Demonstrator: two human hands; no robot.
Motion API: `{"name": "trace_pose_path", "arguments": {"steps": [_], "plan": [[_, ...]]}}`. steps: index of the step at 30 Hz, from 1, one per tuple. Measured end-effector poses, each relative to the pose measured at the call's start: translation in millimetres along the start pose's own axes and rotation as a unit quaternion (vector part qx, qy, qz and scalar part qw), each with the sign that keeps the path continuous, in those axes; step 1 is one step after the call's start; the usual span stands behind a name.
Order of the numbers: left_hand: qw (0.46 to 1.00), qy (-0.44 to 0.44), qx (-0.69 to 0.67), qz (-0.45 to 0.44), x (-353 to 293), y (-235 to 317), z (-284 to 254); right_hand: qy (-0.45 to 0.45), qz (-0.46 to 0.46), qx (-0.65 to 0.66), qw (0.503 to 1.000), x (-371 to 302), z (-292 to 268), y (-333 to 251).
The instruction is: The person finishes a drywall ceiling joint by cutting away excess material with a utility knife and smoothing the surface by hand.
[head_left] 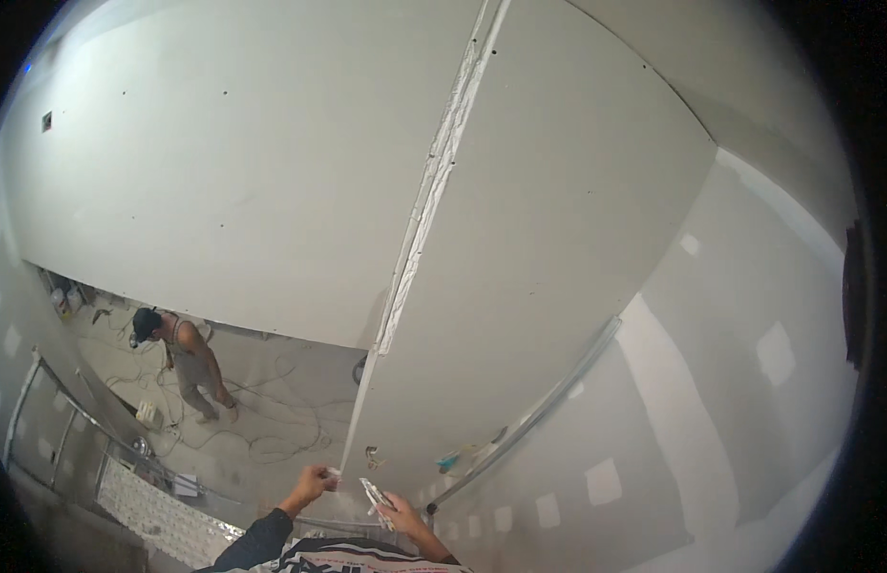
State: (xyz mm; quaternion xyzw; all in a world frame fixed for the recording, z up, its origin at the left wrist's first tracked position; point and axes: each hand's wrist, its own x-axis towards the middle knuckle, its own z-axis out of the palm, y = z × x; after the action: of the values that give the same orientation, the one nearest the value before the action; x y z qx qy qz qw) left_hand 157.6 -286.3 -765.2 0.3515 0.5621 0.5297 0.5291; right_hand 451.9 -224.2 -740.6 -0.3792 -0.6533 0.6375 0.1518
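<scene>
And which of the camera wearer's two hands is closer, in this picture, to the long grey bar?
The right hand, holding a white-smeared object: it appears beside the lower end of the bar, while the left hand is farther left.

The dark sleeve (pixel 260 537) joins a white, black-lettered top (pixel 367 557).

This was an indoor building site: bare plasterboard (pixel 272 143) flanked a seam (pixel 432 201) smeared with white compound, pale filler patches (pixel 603 482) dotted the side wall (pixel 644 477), loose cables (pixel 272 441) trailed over the floor (pixel 272 368) beside a person (pixel 190 355), and what seemed a scaffold platform (pixel 162 520) stood at the dim lower left
</scene>
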Motion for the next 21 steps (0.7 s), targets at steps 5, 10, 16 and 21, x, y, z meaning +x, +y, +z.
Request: {"name": "trace_pose_path", "arguments": {"steps": [5, 10, 16, 21], "plan": [[0.973, 0.043, 0.226, 0.017, 3.4, 6.7, -7.2, 0.026, 0.025, 0.051, 0.998, -6.7, -12.9, -6.4], [0.957, 0.073, 0.277, 0.037, 12.1, -7.1, -7.2, 0.024, 0.026, 0.198, 0.979, -6.4, -12.9, -7.1], [0.899, 0.17, 0.364, 0.175, 31.0, 27.4, -5.6, 0.077, -0.056, 0.292, 0.952, -7.2, -37.4, -73.2], [0.843, 0.262, 0.29, 0.369, 75.1, 206.9, -16.5, 0.22, -0.221, 0.053, 0.949, 14.0, -145.9, -274.1]]}}
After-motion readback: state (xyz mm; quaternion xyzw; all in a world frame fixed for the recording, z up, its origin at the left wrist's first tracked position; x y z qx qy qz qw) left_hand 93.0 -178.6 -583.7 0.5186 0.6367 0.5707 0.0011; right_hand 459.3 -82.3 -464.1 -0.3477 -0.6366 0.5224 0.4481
